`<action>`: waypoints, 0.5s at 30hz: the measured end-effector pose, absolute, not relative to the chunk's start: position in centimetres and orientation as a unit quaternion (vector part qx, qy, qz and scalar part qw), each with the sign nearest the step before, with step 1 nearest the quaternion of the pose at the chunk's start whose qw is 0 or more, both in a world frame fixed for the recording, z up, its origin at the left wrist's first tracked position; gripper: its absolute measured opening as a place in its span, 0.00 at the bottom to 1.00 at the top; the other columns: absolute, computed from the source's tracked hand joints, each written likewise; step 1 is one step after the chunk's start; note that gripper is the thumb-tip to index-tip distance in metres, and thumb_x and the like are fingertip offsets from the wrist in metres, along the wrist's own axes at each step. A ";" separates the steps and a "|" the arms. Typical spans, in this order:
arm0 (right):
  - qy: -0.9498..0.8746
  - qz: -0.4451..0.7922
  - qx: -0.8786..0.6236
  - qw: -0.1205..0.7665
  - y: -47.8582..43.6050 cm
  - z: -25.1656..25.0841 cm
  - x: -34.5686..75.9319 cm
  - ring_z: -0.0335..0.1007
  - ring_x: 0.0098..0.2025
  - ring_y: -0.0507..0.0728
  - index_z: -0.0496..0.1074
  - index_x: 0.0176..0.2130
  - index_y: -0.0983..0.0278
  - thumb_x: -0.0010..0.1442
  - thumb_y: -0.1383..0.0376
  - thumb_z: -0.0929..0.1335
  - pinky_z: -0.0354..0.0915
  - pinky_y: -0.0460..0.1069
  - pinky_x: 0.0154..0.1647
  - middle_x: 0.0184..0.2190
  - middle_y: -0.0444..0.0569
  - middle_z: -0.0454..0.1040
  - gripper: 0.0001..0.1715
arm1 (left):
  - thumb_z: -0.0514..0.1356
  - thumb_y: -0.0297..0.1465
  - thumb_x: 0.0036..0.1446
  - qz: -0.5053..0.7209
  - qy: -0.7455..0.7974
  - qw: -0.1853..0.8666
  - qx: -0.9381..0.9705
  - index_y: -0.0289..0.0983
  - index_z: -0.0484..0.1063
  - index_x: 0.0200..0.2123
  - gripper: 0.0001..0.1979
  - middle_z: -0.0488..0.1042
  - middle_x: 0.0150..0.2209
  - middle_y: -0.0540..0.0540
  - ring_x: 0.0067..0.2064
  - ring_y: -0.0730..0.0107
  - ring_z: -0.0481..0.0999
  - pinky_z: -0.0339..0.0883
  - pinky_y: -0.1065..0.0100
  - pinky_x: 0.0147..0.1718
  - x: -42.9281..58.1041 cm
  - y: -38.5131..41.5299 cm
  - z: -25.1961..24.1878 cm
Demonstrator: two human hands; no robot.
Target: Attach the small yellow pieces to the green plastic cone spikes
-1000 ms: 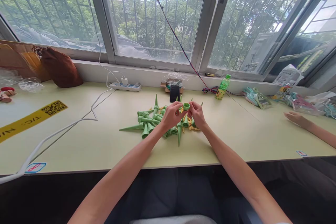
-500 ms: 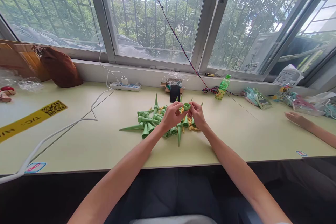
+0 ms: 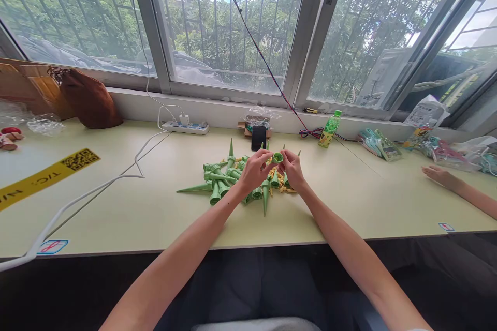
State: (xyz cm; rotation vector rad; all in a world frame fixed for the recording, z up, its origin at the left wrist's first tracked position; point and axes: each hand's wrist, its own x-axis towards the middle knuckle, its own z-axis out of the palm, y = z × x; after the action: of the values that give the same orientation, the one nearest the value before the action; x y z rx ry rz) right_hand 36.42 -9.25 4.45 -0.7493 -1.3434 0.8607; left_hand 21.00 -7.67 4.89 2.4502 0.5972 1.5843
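Observation:
A green plastic watering spike (image 3: 277,158) is held up above the pile, its round open end turned toward me. My left hand (image 3: 256,169) is closed around its left side. At the right edge of the rim, the fingers of my right hand (image 3: 291,168) are pinched together against the spike; whether a small part is also between them is hidden. Beneath and to the left lie several more green spikes (image 3: 220,176), heaped at various angles, one standing point up. Small yellow plastic pieces (image 3: 297,186) are scattered under and beside my right hand.
Behind the pile lies a black phone (image 3: 258,138). A green bottle (image 3: 330,129) stands farther right, before bagged items (image 3: 380,144). Another person's hand (image 3: 440,176) rests at the right. A power strip (image 3: 186,127) and white cable (image 3: 112,181) are at the left.
The held spike has shifted very slightly down and right, and its open end now faces me more directly. Both hands keep their hold in almost the same place.

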 end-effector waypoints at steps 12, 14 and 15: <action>-0.582 0.385 -0.327 0.638 -9.5 4.7 36.2 0.46 0.15 0.46 0.61 0.26 0.61 0.58 0.47 0.68 0.48 0.43 0.14 0.16 0.35 0.49 0.24 | 0.54 0.37 0.66 0.524 0.191 0.084 0.826 0.37 0.72 0.48 0.14 0.72 0.46 0.41 0.31 0.76 0.75 0.73 0.73 0.27 20.7 -7.3 4.3; -0.584 0.384 -0.328 0.636 -9.5 4.7 36.2 0.47 0.15 0.46 0.61 0.26 0.61 0.59 0.47 0.68 0.48 0.43 0.14 0.16 0.35 0.49 0.24 | 0.54 0.37 0.66 0.523 0.187 0.086 0.827 0.36 0.72 0.48 0.14 0.72 0.47 0.40 0.32 0.76 0.76 0.74 0.73 0.27 20.7 -7.3 4.3; -0.584 0.383 -0.329 0.635 -9.5 4.7 36.2 0.47 0.15 0.46 0.61 0.26 0.61 0.59 0.47 0.68 0.48 0.43 0.14 0.15 0.35 0.49 0.24 | 0.54 0.36 0.66 0.523 0.185 0.087 0.828 0.36 0.72 0.48 0.14 0.72 0.47 0.40 0.32 0.75 0.76 0.74 0.73 0.27 20.7 -7.3 4.4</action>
State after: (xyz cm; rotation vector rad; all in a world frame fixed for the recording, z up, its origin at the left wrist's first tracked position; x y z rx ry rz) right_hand 36.22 -9.52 4.74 -0.7517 -1.3353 0.8746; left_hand 20.75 -7.32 4.36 2.4656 0.5508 1.5565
